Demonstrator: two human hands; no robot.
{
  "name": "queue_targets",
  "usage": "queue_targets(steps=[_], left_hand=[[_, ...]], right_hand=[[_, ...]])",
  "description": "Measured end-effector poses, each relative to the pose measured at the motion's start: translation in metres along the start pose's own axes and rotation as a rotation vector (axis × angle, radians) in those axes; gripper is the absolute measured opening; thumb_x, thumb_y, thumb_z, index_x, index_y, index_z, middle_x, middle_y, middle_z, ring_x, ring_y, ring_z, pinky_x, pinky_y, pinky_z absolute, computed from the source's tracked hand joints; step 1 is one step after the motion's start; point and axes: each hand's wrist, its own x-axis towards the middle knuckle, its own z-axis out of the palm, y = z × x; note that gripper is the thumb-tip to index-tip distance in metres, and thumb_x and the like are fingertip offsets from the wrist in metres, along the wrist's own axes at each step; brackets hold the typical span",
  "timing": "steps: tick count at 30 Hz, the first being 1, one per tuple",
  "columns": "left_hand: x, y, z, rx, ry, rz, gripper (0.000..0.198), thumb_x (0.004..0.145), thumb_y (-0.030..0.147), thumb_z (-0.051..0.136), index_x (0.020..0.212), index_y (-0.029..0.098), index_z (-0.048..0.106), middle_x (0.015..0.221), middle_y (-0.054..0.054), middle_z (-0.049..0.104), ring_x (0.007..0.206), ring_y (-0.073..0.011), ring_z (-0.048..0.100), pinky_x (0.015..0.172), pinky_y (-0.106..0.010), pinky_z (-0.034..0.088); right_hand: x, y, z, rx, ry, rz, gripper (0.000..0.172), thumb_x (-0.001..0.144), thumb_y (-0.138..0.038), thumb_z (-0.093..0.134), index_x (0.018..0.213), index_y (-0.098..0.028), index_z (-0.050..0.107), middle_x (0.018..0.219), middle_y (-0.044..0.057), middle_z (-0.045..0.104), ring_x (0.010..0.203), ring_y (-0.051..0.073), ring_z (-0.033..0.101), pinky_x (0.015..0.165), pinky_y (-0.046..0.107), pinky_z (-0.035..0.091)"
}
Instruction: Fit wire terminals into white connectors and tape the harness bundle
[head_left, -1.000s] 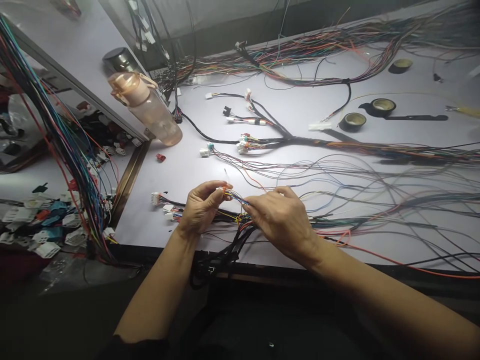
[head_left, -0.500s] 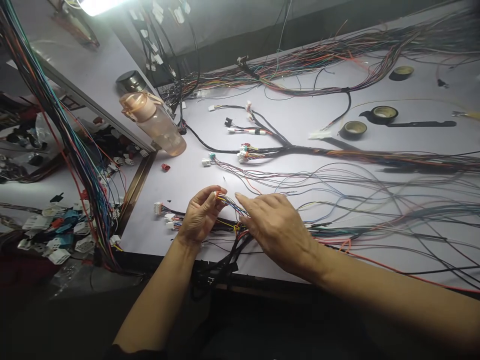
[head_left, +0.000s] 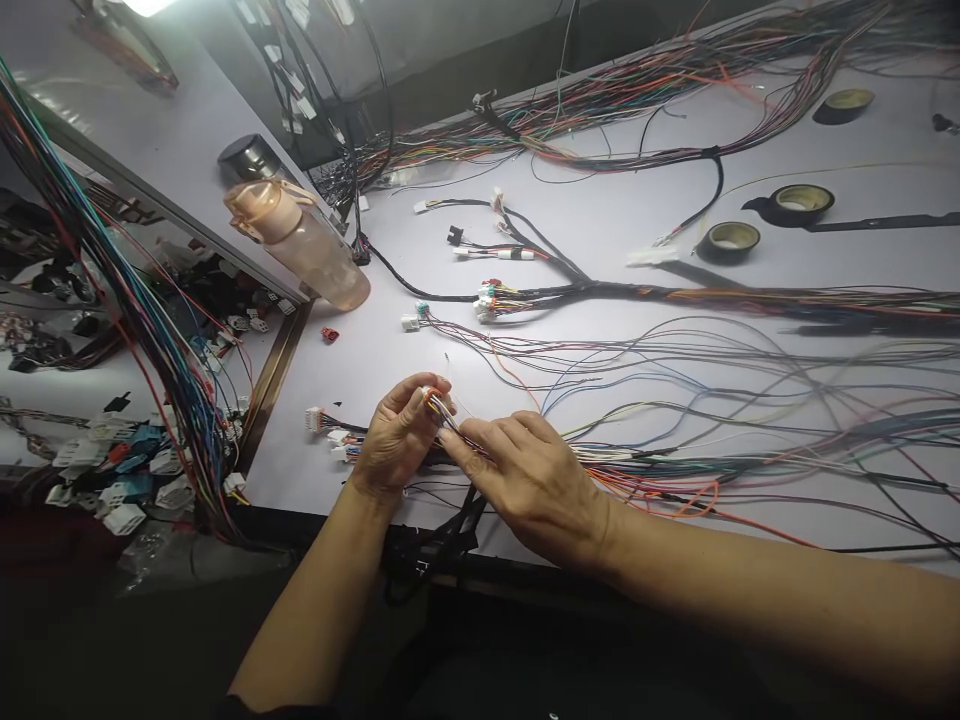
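My left hand (head_left: 397, 440) pinches a small white and orange wire connector (head_left: 430, 394) between thumb and fingers. Several thin coloured wires (head_left: 444, 410) run out of it toward my right hand (head_left: 525, 480). That hand is closed over these wires, its fingertips close to the connector; part of the bundle is hidden beneath the palm. Left of my left hand, white connectors (head_left: 339, 440) on wire ends lie on the table, with one more connector (head_left: 313, 420) just beyond them. Black taped cables (head_left: 450, 530) hang over the table's front edge below my hands.
A taped wire harness (head_left: 637, 291) stretches across the table, with loose wires in front. Tape rolls (head_left: 731, 240) lie at the right. A pinkish bottle (head_left: 307, 250) and a small red connector (head_left: 329, 335) are at the left. Wire bundles (head_left: 142, 300) hang at far left.
My right hand has moved left and slightly down, closing over the wires nearer the connector. My left hand stays almost in place. The view has shifted slightly.
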Motion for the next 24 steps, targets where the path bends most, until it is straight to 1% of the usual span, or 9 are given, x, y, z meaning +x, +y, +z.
queue_targets(steps=[6,9,12,14,16,18,20,22,24], left_hand=[[0.0,-0.001,0.0,0.022,0.033,0.001,0.016,0.07,0.023,0.079,0.085,0.022,0.073,0.089,-0.002,0.07,0.071,-0.009,0.061,0.072,-0.024,0.053],[0.002,-0.001,0.0,0.024,0.057,0.008,0.017,0.068,0.023,0.081,0.083,0.021,0.073,0.087,-0.001,0.069,0.072,-0.0092,0.062,0.072,-0.023,0.053],[0.003,0.0,0.001,0.019,0.05,0.01,0.019,0.066,0.025,0.082,0.081,0.02,0.073,0.084,-0.001,0.069,0.074,-0.0091,0.063,0.071,-0.021,0.052],[0.003,0.001,0.002,0.023,0.034,0.009,0.019,0.066,0.027,0.082,0.081,0.02,0.073,0.083,-0.001,0.068,0.074,-0.0092,0.063,0.071,-0.021,0.052],[0.003,0.001,0.003,0.025,0.025,0.011,0.019,0.067,0.029,0.082,0.081,0.019,0.073,0.083,-0.001,0.069,0.074,-0.0089,0.063,0.072,-0.021,0.052],[0.002,0.001,0.004,0.025,0.028,0.017,0.02,0.067,0.03,0.082,0.081,0.019,0.073,0.083,-0.001,0.069,0.075,-0.0085,0.063,0.073,-0.019,0.052],[0.001,0.001,0.006,0.028,0.03,0.022,0.021,0.066,0.03,0.083,0.08,0.018,0.073,0.083,-0.001,0.069,0.075,-0.0083,0.063,0.073,-0.018,0.052],[0.0,0.001,0.006,0.028,0.029,0.021,0.022,0.065,0.03,0.083,0.079,0.018,0.073,0.082,-0.002,0.069,0.074,-0.0084,0.063,0.073,-0.019,0.052],[-0.001,0.001,0.007,0.019,0.022,0.012,0.022,0.064,0.03,0.084,0.078,0.017,0.073,0.08,-0.002,0.07,0.071,-0.0084,0.063,0.071,-0.019,0.052]], right_hand=[[-0.006,0.006,0.006,0.075,0.027,-0.004,0.036,0.095,-0.009,0.038,0.126,-0.01,0.056,0.108,0.013,0.066,0.081,0.018,0.058,0.074,0.037,0.043],[-0.008,0.009,0.009,0.17,0.04,0.034,0.036,0.095,-0.011,0.038,0.126,-0.012,0.055,0.112,0.012,0.066,0.085,0.017,0.059,0.075,0.035,0.044],[-0.01,0.009,0.011,0.325,0.062,0.152,0.028,0.097,-0.017,0.041,0.12,-0.013,0.055,0.106,0.01,0.068,0.086,0.017,0.061,0.078,0.033,0.045],[-0.009,0.009,0.01,0.429,0.066,0.288,0.023,0.097,-0.024,0.045,0.114,-0.013,0.055,0.098,0.008,0.068,0.085,0.017,0.062,0.079,0.032,0.046],[-0.007,0.009,0.008,0.503,0.058,0.407,0.024,0.097,-0.03,0.046,0.112,-0.014,0.053,0.094,0.008,0.068,0.086,0.018,0.063,0.079,0.032,0.047],[-0.001,0.008,0.004,0.532,0.023,0.452,0.025,0.097,-0.034,0.045,0.112,-0.015,0.053,0.096,0.007,0.069,0.088,0.018,0.063,0.079,0.032,0.047],[0.006,0.008,0.001,0.504,-0.049,0.459,0.026,0.098,-0.036,0.044,0.11,-0.017,0.054,0.095,0.007,0.069,0.086,0.019,0.064,0.077,0.032,0.046],[0.014,0.007,-0.001,0.459,-0.162,0.487,0.026,0.098,-0.038,0.042,0.105,-0.018,0.057,0.087,0.006,0.069,0.079,0.019,0.063,0.071,0.03,0.045],[0.02,0.005,-0.001,0.46,-0.272,0.535,0.027,0.099,-0.038,0.04,0.095,-0.019,0.058,0.076,0.003,0.067,0.069,0.017,0.061,0.062,0.027,0.041]])
